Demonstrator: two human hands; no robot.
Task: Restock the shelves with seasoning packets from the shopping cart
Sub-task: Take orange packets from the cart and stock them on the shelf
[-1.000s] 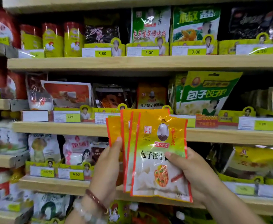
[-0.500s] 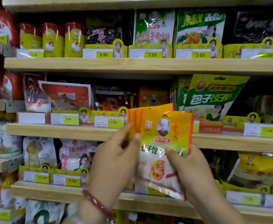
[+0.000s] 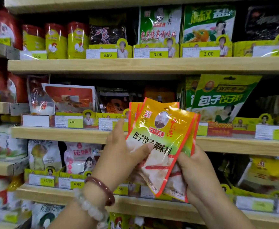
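Observation:
A small stack of orange-yellow seasoning packets point(image 3: 163, 129) with red edges and a portrait on the front is held up in front of the middle wooden shelf point(image 3: 69, 133). My left hand point(image 3: 124, 156) grips the stack from the left, thumb across the front packet. My right hand point(image 3: 196, 169) holds the lower right corner. The front packet is tilted to the right. Behind the packets, on the middle shelf, stands a dim orange packet point(image 3: 160, 95) of the same kind. The shopping cart is out of view.
Green dumpling-seasoning packets point(image 3: 221, 98) stand right of the gap. Red-and-white bags point(image 3: 69, 96) lean at the left. The top shelf point(image 3: 152, 65) carries yellow cans point(image 3: 56, 42) and green packets. Yellow price tags line each shelf front.
Both hands have gathered the fanned packets into a tighter stack and raised them toward the middle shelf. The front packet now tilts right. My left thumb has moved onto the front.

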